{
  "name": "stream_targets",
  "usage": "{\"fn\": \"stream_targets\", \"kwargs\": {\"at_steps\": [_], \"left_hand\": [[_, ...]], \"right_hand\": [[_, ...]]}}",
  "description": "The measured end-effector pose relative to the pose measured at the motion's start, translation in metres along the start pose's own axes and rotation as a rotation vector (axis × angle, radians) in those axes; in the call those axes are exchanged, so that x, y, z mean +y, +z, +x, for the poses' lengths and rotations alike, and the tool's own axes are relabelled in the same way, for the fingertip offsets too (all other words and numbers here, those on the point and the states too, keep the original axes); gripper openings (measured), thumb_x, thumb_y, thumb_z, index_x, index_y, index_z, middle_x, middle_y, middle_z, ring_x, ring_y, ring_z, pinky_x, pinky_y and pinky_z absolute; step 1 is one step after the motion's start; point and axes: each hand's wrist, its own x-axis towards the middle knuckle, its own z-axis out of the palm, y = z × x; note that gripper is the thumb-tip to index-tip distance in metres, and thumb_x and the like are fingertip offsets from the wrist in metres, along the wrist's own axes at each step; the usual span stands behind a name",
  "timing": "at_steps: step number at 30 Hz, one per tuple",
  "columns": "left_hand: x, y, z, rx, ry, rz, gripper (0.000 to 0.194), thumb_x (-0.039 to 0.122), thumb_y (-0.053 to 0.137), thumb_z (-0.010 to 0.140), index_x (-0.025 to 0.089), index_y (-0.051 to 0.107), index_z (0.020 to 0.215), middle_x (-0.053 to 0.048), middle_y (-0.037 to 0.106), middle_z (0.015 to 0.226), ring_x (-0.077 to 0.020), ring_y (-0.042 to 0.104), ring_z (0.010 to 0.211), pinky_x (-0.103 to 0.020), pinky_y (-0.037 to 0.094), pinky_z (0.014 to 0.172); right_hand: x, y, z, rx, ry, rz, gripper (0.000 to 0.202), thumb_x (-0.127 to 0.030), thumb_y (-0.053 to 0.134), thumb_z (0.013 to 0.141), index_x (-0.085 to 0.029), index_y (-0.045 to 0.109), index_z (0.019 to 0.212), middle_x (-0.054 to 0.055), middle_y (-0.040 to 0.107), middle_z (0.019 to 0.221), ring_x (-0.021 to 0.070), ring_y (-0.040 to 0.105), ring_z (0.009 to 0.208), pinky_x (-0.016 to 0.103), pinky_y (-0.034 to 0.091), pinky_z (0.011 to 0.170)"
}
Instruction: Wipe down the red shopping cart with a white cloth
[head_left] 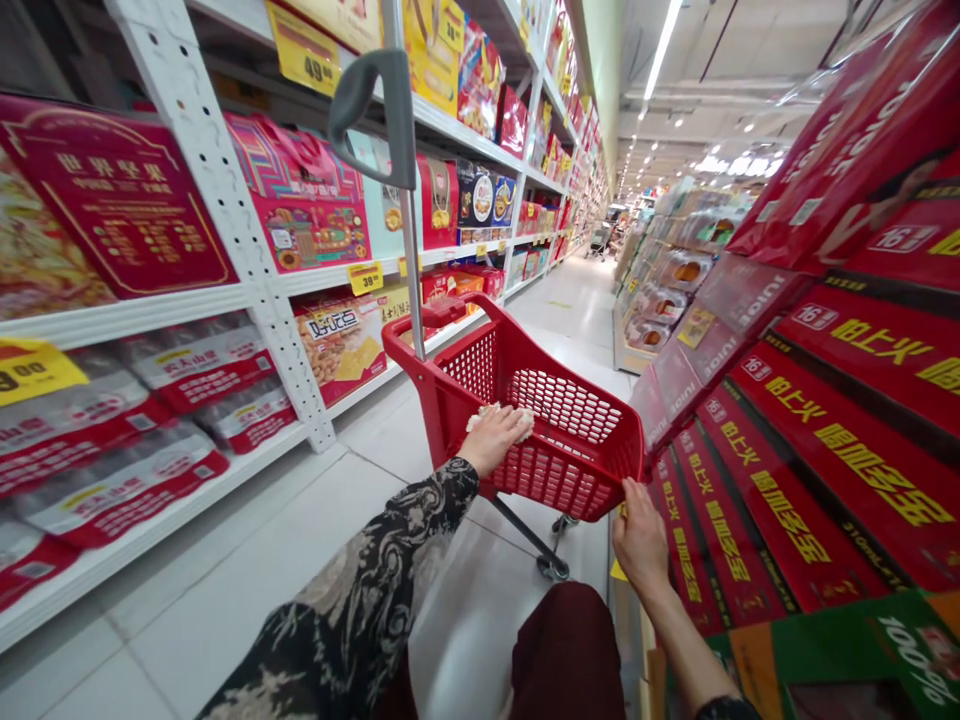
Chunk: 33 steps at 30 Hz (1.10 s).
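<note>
Handwork: clasps crumpled white cloth [526, 428] in left hand [495, 438] over red perforated-plastic basket [556, 472]; grips four-o'clock corner with right hand [640, 532], likely steadying.

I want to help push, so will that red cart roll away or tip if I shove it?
The red cart probably rolls easily, because small wheels show under it. It looks fairly light for its size, since it is full of holes. It might tip if tugged by the grey handle, which sits far above the rest of it.
</note>
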Motion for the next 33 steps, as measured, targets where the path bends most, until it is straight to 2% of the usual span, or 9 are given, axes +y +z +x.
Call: {"fn": "stream_targets", "kwargs": {"at_steps": [2,6,9,12,17,22,26,30,33], "left_hand": [[-0.030,-0.019,-0.003,0.013,-0.048,0.023,0.036,0.015,0.039,0.087,0.024,0.052,0.119,-0.006,0.054,0.129,-0.0197,0.044,0.122,-0.044,0.031,0.105],[-0.091,-0.056,-0.012,0.137,-0.241,0.080,0.038,0.015,0.035,0.088,0.021,0.052,0.121,-0.010,0.052,0.132,-0.0235,0.038,0.129,-0.049,0.029,0.107],[-0.109,-0.065,-0.023,0.187,-0.278,0.083,0.040,0.014,0.032,0.088,0.022,0.054,0.120,-0.009,0.050,0.134,-0.0240,0.032,0.133,-0.050,0.024,0.109],[-0.102,-0.053,-0.034,0.220,-0.279,0.060,0.044,0.010,0.030,0.087,0.023,0.052,0.123,-0.007,0.047,0.137,-0.0225,0.027,0.135,-0.050,0.025,0.110],[-0.078,-0.020,-0.051,0.328,-0.240,0.001,0.046,0.009,0.031,0.087,0.022,0.048,0.128,-0.006,0.043,0.140,-0.0193,0.020,0.138,-0.044,0.030,0.110],[-0.072,0.006,-0.082,0.348,-0.264,-0.047,0.044,0.011,0.032,0.087,0.021,0.048,0.128,-0.007,0.045,0.139,-0.0190,0.025,0.136,-0.043,0.036,0.107],[-0.082,0.000,-0.098,0.415,-0.376,-0.076,0.047,0.008,0.029,0.086,0.019,0.047,0.128,-0.009,0.049,0.135,-0.0188,0.028,0.135,-0.044,0.036,0.107],[-0.088,-0.021,-0.083,0.516,-0.522,-0.092,0.049,0.008,0.028,0.085,0.015,0.044,0.130,-0.010,0.041,0.141,-0.0192,0.023,0.137,-0.044,0.027,0.112],[-0.077,-0.019,-0.069,0.461,-0.516,-0.141,0.050,0.007,0.030,0.083,0.017,0.044,0.130,-0.010,0.039,0.142,-0.0207,0.024,0.137,-0.046,0.029,0.111]], "right_hand": [[0.002,0.000,0.000,-0.006,-0.007,-0.017,0.059,-0.010,0.036,0.076,-0.014,0.036,0.135,0.013,0.049,0.131,0.0242,0.040,0.126,0.041,0.036,0.100],[0.005,0.002,-0.001,0.001,-0.011,-0.016,0.059,-0.011,0.036,0.076,-0.015,0.035,0.135,0.013,0.047,0.133,0.0240,0.039,0.126,0.042,0.037,0.099],[0.009,0.006,0.000,0.029,-0.019,0.008,0.060,-0.011,0.037,0.076,-0.014,0.034,0.136,0.014,0.048,0.131,0.0244,0.040,0.126,0.043,0.036,0.101],[0.014,0.009,0.000,0.039,-0.025,0.029,0.060,-0.012,0.037,0.075,-0.013,0.034,0.135,0.014,0.049,0.129,0.0248,0.040,0.125,0.043,0.036,0.101],[0.019,0.007,0.001,0.003,-0.019,0.057,0.059,-0.013,0.036,0.076,-0.015,0.035,0.135,0.013,0.048,0.131,0.0235,0.040,0.126,0.042,0.035,0.103],[0.020,0.005,0.001,0.005,-0.019,0.071,0.056,-0.015,0.035,0.078,-0.014,0.037,0.134,0.013,0.049,0.129,0.0236,0.040,0.125,0.043,0.036,0.103],[0.019,0.004,0.002,0.029,-0.039,0.061,0.054,-0.016,0.035,0.078,-0.012,0.040,0.131,0.014,0.050,0.128,0.0242,0.043,0.123,0.043,0.037,0.102],[0.017,0.004,0.003,0.036,-0.052,0.059,0.055,-0.016,0.037,0.077,-0.010,0.039,0.131,0.015,0.050,0.128,0.0250,0.042,0.123,0.044,0.037,0.103],[0.017,0.006,0.002,0.044,-0.052,0.054,0.055,-0.017,0.037,0.077,-0.010,0.038,0.132,0.016,0.050,0.127,0.0256,0.042,0.123,0.044,0.038,0.102]]}}
